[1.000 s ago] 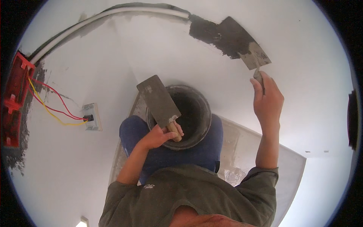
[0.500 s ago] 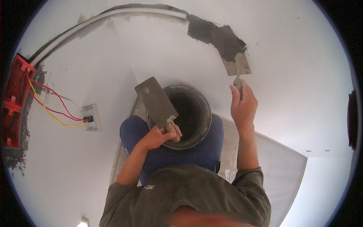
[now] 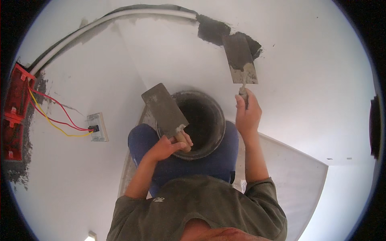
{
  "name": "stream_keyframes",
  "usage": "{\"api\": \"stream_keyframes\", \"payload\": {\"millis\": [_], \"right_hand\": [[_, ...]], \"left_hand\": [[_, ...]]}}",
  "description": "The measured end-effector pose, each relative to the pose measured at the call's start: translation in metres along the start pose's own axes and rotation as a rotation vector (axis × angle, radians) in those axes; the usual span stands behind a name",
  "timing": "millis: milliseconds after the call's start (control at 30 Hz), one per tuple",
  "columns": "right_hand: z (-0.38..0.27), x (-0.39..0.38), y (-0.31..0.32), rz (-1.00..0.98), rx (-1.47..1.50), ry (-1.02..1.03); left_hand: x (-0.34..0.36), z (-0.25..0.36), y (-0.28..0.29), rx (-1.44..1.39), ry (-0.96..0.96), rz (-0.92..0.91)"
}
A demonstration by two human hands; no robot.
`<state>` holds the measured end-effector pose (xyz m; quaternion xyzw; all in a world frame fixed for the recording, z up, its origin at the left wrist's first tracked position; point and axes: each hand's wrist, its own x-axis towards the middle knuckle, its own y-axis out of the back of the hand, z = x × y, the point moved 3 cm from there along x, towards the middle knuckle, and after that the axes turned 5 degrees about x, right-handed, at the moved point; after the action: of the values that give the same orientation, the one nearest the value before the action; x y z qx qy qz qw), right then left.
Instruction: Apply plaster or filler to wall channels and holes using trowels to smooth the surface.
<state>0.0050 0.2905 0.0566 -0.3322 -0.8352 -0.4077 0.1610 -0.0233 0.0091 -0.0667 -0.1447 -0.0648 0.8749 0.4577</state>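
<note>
My left hand (image 3: 165, 148) is closed round the wooden handle of a flat rectangular trowel (image 3: 165, 106), its grey blade tilted above a black bucket (image 3: 217, 116). My right hand (image 3: 248, 114) grips the handle of a second trowel (image 3: 240, 56), whose blade is partly coated with dark wet mortar. That blade lies at the dark mortar patch (image 3: 213, 31) on the white wall; whether it presses flat against it I cannot tell. The bucket stands at my knees, its inside dark.
A white conduit pipe (image 3: 108, 17) runs in a groove from the patch to red wall boxes (image 3: 16, 94) at the left. Red and yellow wires (image 3: 52, 114) hang from there to a white socket plate (image 3: 98, 126). Dark mortar smears surround the boxes.
My right hand and its trowel have moved left and slightly down, uncovering the right part of the dark patch. The left hand and its trowel have hardly moved.
</note>
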Motion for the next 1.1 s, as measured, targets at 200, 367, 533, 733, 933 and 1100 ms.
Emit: {"api": "stream_keyframes", "payload": {"millis": [200, 367, 533, 733, 933, 1100], "right_hand": [[-0.013, 0.044, 0.062, -0.118, -0.385, 0.397], [-0.056, 0.095, 0.087, -0.230, -0.656, 0.520], [-0.086, 0.114, 0.107, -0.246, -0.719, 0.490], [-0.092, 0.118, 0.130, -0.217, -0.701, 0.441], [-0.090, 0.109, 0.109, -0.284, -0.644, 0.531], [-0.082, 0.123, 0.097, -0.281, -0.659, 0.487]], "left_hand": [[0.006, -0.003, 0.002, -0.005, -0.081, -0.053], [0.009, -0.007, 0.002, -0.097, -0.076, -0.065], [0.011, -0.010, 0.000, -0.091, -0.064, -0.079], [0.007, -0.004, -0.002, -0.058, -0.052, -0.032], [0.010, -0.006, 0.001, -0.054, -0.105, -0.073], [0.012, -0.010, 0.001, -0.065, -0.129, -0.098]]}}
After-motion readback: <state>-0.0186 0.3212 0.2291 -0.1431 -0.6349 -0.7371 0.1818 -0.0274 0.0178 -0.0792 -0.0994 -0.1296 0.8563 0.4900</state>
